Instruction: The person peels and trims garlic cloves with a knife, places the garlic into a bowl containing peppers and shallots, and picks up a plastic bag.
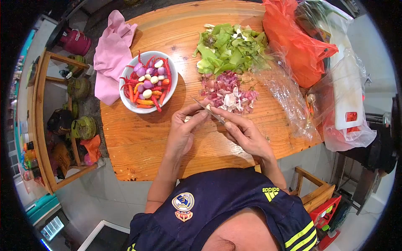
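My left hand [186, 123] pinches a small pale garlic clove [208, 107] between its fingertips. More white pieces, perhaps garlic, show in its palm [187, 119]. My right hand [245, 131] grips a small knife [219, 118], its blade slanting up to the left against the clove; the handle is mostly hidden by the fingers. Just beyond both hands lies a pile of purple shallot skins and white garlic peels [230, 96]. To the left, a white bowl [172, 90] holds red and orange chillies, peeled shallots and garlic cloves.
Green leafy trimmings [230, 48] lie at the far side of the wooden table [138, 142]. A pink cloth [111, 58] sits left of the bowl. On the right are a red plastic bag [293, 46], crumpled clear plastic [289, 100] and a white cutting board [346, 100].
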Action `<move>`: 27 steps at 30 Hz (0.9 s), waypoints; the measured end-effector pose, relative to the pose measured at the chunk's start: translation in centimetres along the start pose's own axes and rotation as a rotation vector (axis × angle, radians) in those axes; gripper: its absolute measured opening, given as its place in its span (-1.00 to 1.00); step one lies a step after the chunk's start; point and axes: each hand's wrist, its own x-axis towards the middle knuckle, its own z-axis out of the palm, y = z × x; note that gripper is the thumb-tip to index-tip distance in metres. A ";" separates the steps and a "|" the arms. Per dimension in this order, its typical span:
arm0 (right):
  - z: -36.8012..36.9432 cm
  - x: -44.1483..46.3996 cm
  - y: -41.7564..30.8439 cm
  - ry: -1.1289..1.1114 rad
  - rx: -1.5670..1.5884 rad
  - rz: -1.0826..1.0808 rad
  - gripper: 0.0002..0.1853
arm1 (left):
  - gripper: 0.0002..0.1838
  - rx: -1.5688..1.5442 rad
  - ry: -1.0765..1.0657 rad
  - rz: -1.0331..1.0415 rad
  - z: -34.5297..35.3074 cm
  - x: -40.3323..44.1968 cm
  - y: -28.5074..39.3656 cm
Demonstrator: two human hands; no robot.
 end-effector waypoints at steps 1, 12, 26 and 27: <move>0.1 0.0 0.0 0.019 -0.027 -0.008 -0.60 | -0.66 0.008 -0.007 0.014 0.0 0.0 0.0; 0.8 -0.1 0.0 0.206 -0.031 -0.008 -0.66 | -0.67 -0.020 0.039 0.070 0.6 0.2 -0.5; 0.1 -0.1 0.5 0.101 0.097 -0.018 -0.76 | -0.67 -0.021 0.027 0.059 0.1 0.0 -0.8; 0.4 -0.2 0.6 0.103 0.115 -0.040 -0.73 | -0.68 -0.025 0.022 0.058 0.1 0.0 -0.8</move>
